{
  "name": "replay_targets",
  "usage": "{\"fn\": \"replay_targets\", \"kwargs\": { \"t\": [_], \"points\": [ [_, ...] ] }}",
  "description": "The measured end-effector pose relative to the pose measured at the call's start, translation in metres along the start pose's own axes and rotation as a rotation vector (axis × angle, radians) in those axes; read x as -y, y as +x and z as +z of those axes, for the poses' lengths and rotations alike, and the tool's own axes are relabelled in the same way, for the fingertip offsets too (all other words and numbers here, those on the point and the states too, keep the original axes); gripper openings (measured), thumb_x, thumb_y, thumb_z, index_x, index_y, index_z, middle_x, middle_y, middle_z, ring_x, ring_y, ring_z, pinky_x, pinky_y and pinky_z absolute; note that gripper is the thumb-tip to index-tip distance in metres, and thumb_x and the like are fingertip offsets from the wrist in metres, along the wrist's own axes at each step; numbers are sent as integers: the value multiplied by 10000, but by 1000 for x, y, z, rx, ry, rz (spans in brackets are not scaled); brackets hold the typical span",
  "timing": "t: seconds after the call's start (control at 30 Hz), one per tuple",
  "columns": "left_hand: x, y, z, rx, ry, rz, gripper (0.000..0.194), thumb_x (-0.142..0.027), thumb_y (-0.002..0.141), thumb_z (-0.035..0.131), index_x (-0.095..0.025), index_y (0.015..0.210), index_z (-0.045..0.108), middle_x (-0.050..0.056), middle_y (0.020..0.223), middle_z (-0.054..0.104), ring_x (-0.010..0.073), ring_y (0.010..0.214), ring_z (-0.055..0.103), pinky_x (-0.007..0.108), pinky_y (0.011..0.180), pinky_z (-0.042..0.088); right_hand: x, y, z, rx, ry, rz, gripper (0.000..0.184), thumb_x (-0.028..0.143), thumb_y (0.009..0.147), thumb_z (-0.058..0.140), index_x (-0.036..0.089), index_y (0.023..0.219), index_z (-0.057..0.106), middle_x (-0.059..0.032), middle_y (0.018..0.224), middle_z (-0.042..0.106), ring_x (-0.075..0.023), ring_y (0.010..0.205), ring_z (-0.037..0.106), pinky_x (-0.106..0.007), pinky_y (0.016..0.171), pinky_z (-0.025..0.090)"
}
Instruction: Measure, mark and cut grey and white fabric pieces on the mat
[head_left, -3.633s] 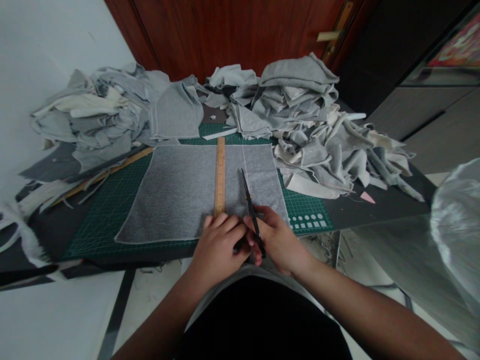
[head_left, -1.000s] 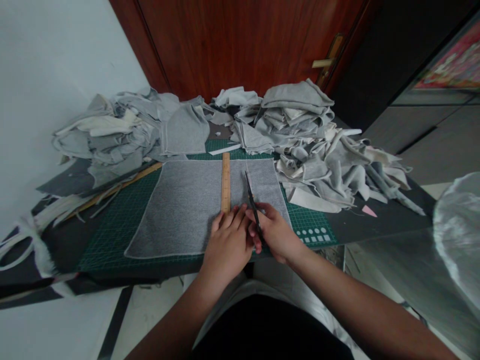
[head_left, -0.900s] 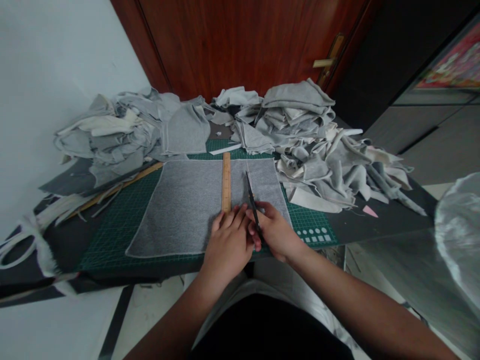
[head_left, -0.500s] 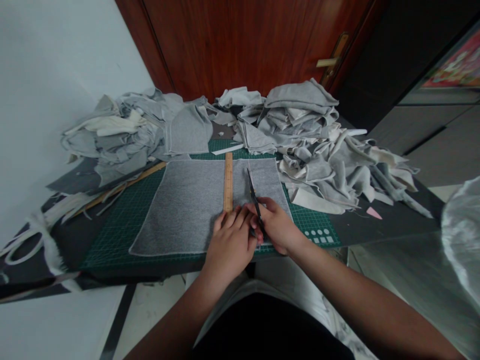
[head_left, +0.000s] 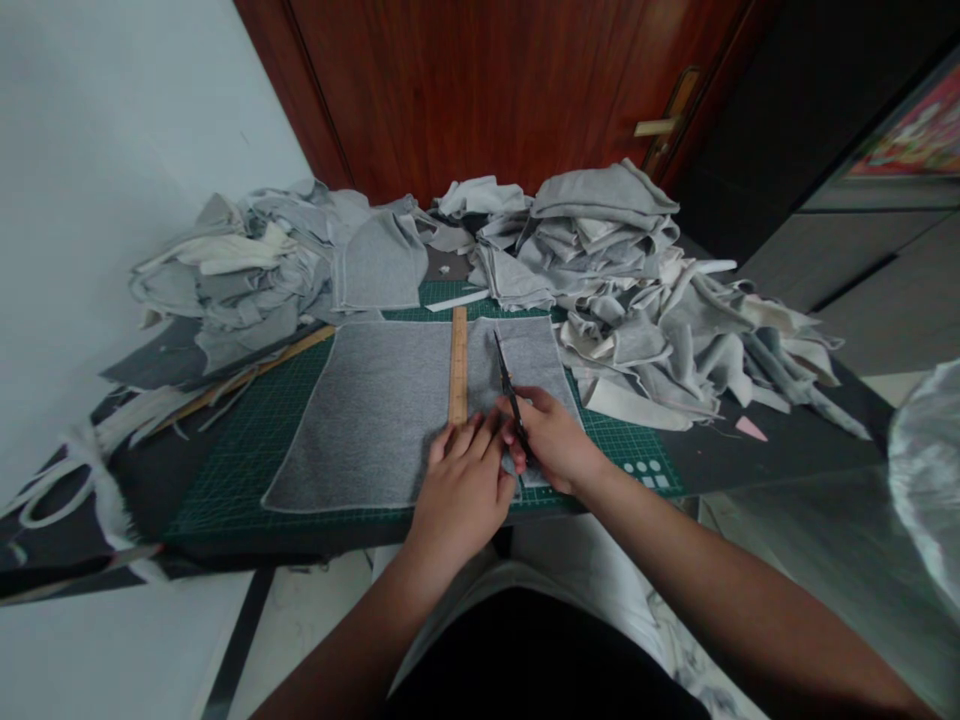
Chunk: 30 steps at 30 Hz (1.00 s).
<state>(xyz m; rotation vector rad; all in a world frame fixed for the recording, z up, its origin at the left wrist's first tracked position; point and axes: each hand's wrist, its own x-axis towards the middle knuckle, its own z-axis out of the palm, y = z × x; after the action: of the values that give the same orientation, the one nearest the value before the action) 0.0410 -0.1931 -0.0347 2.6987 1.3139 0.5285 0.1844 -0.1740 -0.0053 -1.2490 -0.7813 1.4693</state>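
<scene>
1. Grip first, from the head view: the right hand [head_left: 551, 440] is closed around black scissors [head_left: 507, 380], blades pointing away from the body, while the left hand [head_left: 465, 475] lies palm-down over the near end of the wooden ruler [head_left: 458, 365], fingers spread, not wrapped around anything that shows.
2. And there's the grey cloth [head_left: 367, 420], spread on the green cutting mat [head_left: 232, 460], ruler lying lengthwise across it, scissors just to the ruler's right. Whether the blade tips touch fabric is hard to tell.
3. Green shows through at the near edge, beside the right hand, so it looks like cutting is in hand there!
4. How to do it well? Firm, even pressure from the left hand, so neither ruler nor fabric creeps; fingertips kept well clear of the blades.
5. Lower blade low against the mat, long smooth strokes, a line parallel to the ruler; snatching could leave a ragged edge.
6. Beyond it on the dark surface [head_left: 720, 460], scrap heaps crowd left [head_left: 247, 265] and right [head_left: 675, 320]: best kept off the cutting line.
</scene>
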Motion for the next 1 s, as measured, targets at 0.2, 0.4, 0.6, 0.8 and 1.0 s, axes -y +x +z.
{"fn": "replay_targets", "kwargs": {
  "t": [0.2,0.4,0.6,0.8,1.0],
  "points": [
    [0,-1,0,-17,-6,1,417,-220,945,528,-164,1346,631,108,1449,617,299,1431,473,548,1220,305,1,4,3,-12,-21,8,444,342,881,641,147,1233,454,95,478,560,-107,316,442,-186,300,367],
    [0,-1,1,-17,-5,6,413,-213,947,513,-164,1340,631,108,1452,614,294,1430,473,544,1225,293,0,10,1,-9,-18,-8,397,357,869,662,161,1177,505,92,487,563,-107,319,456,-192,303,368],
    [0,-1,0,-1,8,0,431,-199,935,515,-158,1352,616,102,1467,601,289,1434,466,541,1227,289,4,15,1,-3,-33,-8,393,415,856,685,168,1128,545,91,485,545,-114,312,451,-215,296,374],
    [0,-1,1,-4,7,1,428,-196,938,516,-159,1352,619,107,1456,609,288,1431,467,536,1226,289,6,18,3,-15,-27,1,452,384,864,683,157,1210,501,93,487,552,-108,322,434,-201,306,367],
    [0,-1,1,-8,15,7,433,-190,941,512,-164,1362,609,94,1466,603,278,1434,464,524,1225,283,9,23,2,-33,-22,11,459,340,892,654,131,1262,481,87,485,552,-116,327,449,-205,308,365]
  ]
}}
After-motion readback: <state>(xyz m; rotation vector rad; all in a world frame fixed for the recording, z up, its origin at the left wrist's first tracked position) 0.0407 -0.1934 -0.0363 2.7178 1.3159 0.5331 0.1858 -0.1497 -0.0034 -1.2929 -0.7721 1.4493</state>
